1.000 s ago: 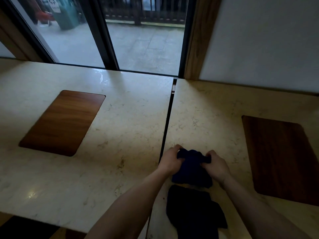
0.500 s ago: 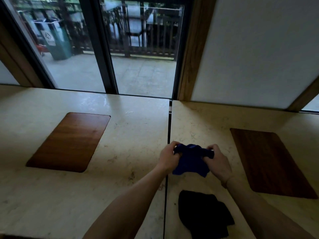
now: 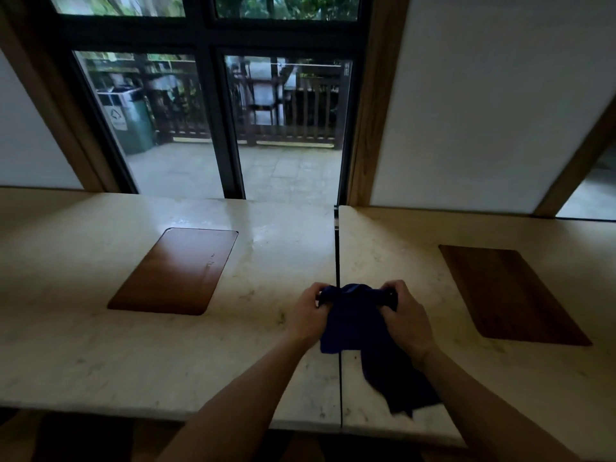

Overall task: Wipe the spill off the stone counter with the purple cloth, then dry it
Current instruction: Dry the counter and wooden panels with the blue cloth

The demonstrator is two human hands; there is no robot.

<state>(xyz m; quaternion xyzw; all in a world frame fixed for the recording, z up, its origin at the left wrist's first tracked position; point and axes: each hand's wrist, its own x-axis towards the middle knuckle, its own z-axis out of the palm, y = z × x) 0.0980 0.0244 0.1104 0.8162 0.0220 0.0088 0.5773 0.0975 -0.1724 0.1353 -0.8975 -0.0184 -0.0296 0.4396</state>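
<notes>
Left hand [image 3: 308, 311] and right hand [image 3: 405, 320] each grip top edge of purple cloth [image 3: 353, 320], held over seam of stone counter [image 3: 100, 345]; cloth hangs toward near edge

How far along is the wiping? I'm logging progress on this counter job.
Done: nothing clearly; wet streaks still shine on the stone counter beside the left wood inlay. In hand: left hand and right hand grip the purple cloth above the seam. Left: wiping, then drying.

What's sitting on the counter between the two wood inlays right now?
In the head view, between the left wood inlay and right wood inlay: bare stone, the dark seam, and both hands gripping the purple cloth.
</notes>
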